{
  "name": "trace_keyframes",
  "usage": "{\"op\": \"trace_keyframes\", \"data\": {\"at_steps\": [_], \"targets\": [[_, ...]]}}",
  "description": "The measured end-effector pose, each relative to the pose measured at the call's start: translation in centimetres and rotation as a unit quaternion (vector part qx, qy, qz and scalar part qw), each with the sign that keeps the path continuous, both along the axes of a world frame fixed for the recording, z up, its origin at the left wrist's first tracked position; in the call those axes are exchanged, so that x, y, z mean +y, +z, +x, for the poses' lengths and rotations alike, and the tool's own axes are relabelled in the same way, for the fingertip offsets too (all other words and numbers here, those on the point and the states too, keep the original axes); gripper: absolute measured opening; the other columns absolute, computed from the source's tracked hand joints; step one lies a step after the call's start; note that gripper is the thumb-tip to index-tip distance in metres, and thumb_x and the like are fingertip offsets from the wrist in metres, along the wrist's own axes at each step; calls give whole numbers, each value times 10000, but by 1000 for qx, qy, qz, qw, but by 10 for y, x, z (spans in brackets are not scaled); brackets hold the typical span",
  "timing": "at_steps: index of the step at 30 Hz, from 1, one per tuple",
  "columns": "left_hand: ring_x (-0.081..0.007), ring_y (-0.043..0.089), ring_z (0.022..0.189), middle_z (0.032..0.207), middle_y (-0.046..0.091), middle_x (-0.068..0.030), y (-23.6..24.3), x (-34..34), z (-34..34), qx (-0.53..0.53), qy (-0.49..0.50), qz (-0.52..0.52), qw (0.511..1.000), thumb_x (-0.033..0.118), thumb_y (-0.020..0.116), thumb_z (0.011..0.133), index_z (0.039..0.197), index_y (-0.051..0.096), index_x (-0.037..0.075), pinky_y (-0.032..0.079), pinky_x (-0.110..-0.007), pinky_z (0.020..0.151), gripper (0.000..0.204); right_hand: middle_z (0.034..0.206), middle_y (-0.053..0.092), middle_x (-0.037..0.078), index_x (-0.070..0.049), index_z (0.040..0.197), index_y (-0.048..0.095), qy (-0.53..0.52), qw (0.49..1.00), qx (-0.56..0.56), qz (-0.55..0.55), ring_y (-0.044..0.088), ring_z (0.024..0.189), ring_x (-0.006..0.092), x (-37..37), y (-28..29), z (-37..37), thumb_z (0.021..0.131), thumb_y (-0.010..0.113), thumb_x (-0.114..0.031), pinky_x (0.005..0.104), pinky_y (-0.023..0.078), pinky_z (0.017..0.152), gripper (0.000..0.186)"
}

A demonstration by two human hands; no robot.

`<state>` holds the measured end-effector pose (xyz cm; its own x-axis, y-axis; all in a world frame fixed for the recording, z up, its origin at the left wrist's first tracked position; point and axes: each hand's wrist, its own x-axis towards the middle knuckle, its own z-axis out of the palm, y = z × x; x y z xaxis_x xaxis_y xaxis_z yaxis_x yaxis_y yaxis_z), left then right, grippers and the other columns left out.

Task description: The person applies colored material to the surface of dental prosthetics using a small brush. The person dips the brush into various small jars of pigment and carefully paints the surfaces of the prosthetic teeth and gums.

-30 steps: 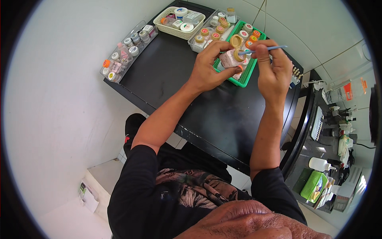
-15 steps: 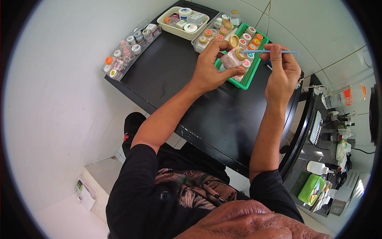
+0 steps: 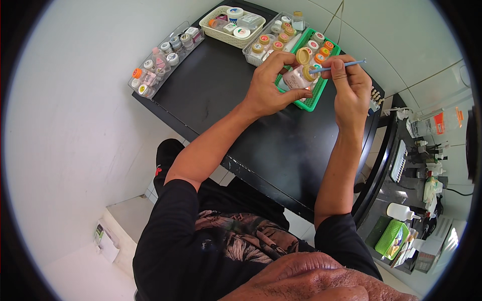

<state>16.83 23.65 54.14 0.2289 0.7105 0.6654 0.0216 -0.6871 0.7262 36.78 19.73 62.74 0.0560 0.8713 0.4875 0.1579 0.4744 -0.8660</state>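
Over the far right of the black desk point(image 3: 221, 105), just above the green tray point(image 3: 310, 103) of jars, the left hand point(image 3: 273, 85) pinches a small pinkish jar point(image 3: 296, 78), tilted with its yellow lid point(image 3: 303, 55) open for access. The right hand point(image 3: 351, 88), its grip pinching a thin blue tool point(image 3: 336, 66), points the tip into it.

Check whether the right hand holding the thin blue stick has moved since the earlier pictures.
Yes. The right hand with the thin blue stick has drawn back toward the green tray and the small pink jar.
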Motion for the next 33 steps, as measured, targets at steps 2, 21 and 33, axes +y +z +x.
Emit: {"op": "trace_keyframes", "data": {"at_steps": [2, 21, 33], "targets": [[-183, 696, 1254, 1403, 670, -97, 1, -1, -1, 23, 15, 26, 999, 195, 1048, 857, 1437, 663, -16, 614, -370, 1047, 727, 994, 784, 32, 27, 1082, 793, -24, 999, 25, 18, 671, 866, 99, 1, 0, 0, 1187, 687, -196, 264, 526, 808, 268], [-251, 723, 1045, 1188, 720, -104, 5, 2, 3, -45, 46, 20, 998, 304, 1078, 762, 1238, 693, 47, 599, -392, 878, 664, 989, 785, 68, 49, 1111, 793, -24, 997, 77, 10, 692, 857, 125, 6, -7, 2, 1184, 684, -197, 282, 537, 830, 279], [-197, 727, 1132, 1293, 709, -101, 4, 4, -2, -17, 51, 38, 998, 285, 1072, 815, 1312, 698, 11, 620, -363, 886, 679, 936, 772, 65, 34, 1120, 798, 4, 996, 88, -17, 693, 861, 127, 12, -15, 10, 1186, 682, -211, 285, 520, 877, 280]]}}
